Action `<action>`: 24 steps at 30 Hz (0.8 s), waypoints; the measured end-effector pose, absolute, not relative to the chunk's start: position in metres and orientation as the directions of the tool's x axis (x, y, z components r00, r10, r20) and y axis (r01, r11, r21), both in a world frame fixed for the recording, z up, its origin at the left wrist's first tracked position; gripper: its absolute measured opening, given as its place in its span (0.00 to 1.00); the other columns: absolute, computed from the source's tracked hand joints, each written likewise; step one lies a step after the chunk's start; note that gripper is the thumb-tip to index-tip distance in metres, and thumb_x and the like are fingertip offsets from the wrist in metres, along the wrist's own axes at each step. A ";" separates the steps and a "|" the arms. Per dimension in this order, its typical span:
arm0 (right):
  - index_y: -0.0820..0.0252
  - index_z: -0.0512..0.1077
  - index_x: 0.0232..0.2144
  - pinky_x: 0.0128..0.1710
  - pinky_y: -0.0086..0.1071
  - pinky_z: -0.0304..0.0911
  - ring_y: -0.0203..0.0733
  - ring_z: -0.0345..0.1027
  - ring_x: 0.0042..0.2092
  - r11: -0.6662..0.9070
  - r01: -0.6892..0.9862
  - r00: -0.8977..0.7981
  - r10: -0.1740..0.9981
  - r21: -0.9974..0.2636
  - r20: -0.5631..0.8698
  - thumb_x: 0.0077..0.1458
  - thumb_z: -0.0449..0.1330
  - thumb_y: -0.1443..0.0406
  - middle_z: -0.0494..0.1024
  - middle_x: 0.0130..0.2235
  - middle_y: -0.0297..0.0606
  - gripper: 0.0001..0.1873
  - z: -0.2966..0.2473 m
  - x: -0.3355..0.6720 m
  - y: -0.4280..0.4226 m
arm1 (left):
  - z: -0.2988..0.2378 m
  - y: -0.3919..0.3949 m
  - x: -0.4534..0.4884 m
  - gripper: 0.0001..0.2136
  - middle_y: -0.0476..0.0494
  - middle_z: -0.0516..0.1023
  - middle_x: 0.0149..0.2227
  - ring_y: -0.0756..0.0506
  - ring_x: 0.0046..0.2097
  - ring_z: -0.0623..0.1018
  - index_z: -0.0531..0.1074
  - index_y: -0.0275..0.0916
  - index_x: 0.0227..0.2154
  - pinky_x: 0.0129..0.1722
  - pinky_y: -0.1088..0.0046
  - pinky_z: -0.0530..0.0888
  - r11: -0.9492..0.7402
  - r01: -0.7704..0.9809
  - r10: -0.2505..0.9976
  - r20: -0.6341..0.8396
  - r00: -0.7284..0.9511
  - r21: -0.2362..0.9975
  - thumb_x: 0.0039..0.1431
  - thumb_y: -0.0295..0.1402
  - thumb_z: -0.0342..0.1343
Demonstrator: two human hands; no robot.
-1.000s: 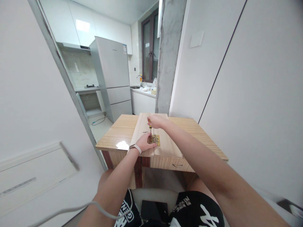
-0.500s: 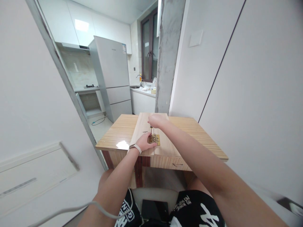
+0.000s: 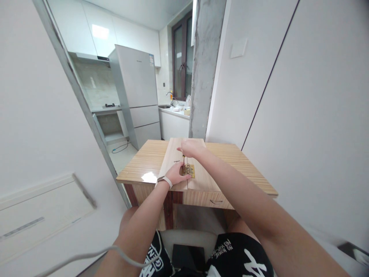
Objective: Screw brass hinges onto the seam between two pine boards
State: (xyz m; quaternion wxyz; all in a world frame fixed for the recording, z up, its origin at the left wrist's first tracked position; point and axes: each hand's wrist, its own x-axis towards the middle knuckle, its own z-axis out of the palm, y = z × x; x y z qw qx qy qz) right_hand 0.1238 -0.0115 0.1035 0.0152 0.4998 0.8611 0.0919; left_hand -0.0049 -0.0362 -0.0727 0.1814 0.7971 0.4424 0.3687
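Two pale wooden boards (image 3: 201, 179) lie side by side on a striped wooden table (image 3: 144, 163). A brass hinge (image 3: 190, 170) spans their seam. My right hand (image 3: 191, 147) is closed around the handle of a screwdriver (image 3: 183, 161), which stands upright with its tip on the hinge's left leaf. My left hand (image 3: 177, 174), with a white band on the wrist, rests on the left board, its fingers pinched at the hinge around the tip. A small screw (image 3: 176, 161) lies loose on the left board.
White walls close in on both sides. A grey concrete pillar (image 3: 206, 69) rises behind the table. Through a doorway at the left are a fridge (image 3: 137, 94), a counter and a sink. A white cable (image 3: 86, 256) crosses my left arm.
My right hand has rolled slightly on the screwdriver handle, so the yellow part of the handle no longer shows. The left hand has stayed at the hinge.
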 end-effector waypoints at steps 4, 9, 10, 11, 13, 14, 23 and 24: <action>0.65 0.80 0.48 0.48 0.36 0.69 0.53 0.77 0.51 0.478 0.850 -0.505 0.859 0.221 0.084 0.68 0.54 0.56 0.81 0.49 0.58 0.22 0.103 0.120 -0.010 | -0.075 -0.034 -0.005 0.25 0.38 0.79 0.43 0.38 0.44 0.78 0.71 0.41 0.45 0.45 0.59 0.73 -0.545 0.572 0.838 0.427 0.341 0.613 0.50 0.48 0.70; 0.67 0.80 0.47 0.45 0.35 0.70 0.53 0.78 0.50 0.480 0.852 -0.503 0.862 0.209 0.069 0.66 0.57 0.58 0.81 0.48 0.59 0.19 0.105 0.119 -0.011 | -0.074 -0.035 -0.005 0.25 0.38 0.79 0.43 0.38 0.44 0.78 0.71 0.41 0.45 0.46 0.59 0.73 -0.546 0.565 0.837 0.427 0.342 0.618 0.49 0.48 0.70; 0.68 0.80 0.46 0.45 0.34 0.70 0.53 0.78 0.50 0.486 0.848 -0.508 0.859 0.212 0.064 0.66 0.58 0.58 0.81 0.47 0.59 0.19 0.106 0.119 -0.012 | -0.074 -0.035 -0.005 0.25 0.38 0.79 0.43 0.38 0.44 0.78 0.71 0.41 0.44 0.46 0.59 0.73 -0.543 0.564 0.839 0.425 0.340 0.622 0.49 0.48 0.70; 0.68 0.80 0.46 0.45 0.34 0.69 0.53 0.78 0.50 0.494 0.842 -0.516 0.855 0.218 0.058 0.65 0.59 0.59 0.82 0.47 0.59 0.18 0.107 0.120 -0.013 | -0.073 -0.035 -0.005 0.25 0.39 0.79 0.43 0.38 0.44 0.78 0.71 0.41 0.44 0.46 0.60 0.73 -0.540 0.564 0.841 0.422 0.337 0.625 0.49 0.49 0.70; 0.67 0.80 0.45 0.45 0.32 0.69 0.51 0.78 0.50 0.521 0.822 -0.543 0.839 0.230 0.040 0.63 0.61 0.60 0.82 0.46 0.58 0.16 0.110 0.122 -0.013 | -0.072 -0.036 -0.005 0.25 0.40 0.79 0.43 0.38 0.44 0.78 0.71 0.41 0.44 0.46 0.59 0.73 -0.534 0.566 0.845 0.417 0.334 0.628 0.49 0.49 0.70; 0.66 0.80 0.45 0.45 0.32 0.69 0.51 0.78 0.49 0.537 0.811 -0.559 0.829 0.234 0.034 0.62 0.62 0.61 0.82 0.46 0.56 0.15 0.111 0.123 -0.013 | -0.072 -0.037 -0.004 0.25 0.40 0.78 0.43 0.38 0.44 0.78 0.71 0.41 0.44 0.46 0.59 0.73 -0.533 0.568 0.846 0.416 0.334 0.628 0.49 0.49 0.70; 0.67 0.79 0.49 0.49 0.33 0.68 0.53 0.76 0.53 0.478 0.858 -0.490 0.871 0.185 0.020 0.63 0.61 0.53 0.80 0.50 0.59 0.23 0.112 0.126 -0.014 | -0.071 -0.038 -0.005 0.24 0.40 0.78 0.42 0.39 0.43 0.77 0.71 0.40 0.44 0.44 0.60 0.73 -0.547 0.569 0.836 0.424 0.347 0.614 0.50 0.48 0.70; 0.68 0.78 0.51 0.50 0.34 0.68 0.54 0.75 0.54 0.472 0.863 -0.482 0.876 0.177 0.011 0.64 0.59 0.52 0.79 0.51 0.61 0.25 0.111 0.125 -0.015 | -0.071 -0.038 -0.005 0.24 0.39 0.78 0.42 0.39 0.43 0.77 0.71 0.41 0.44 0.44 0.60 0.73 -0.552 0.566 0.834 0.429 0.348 0.613 0.50 0.48 0.70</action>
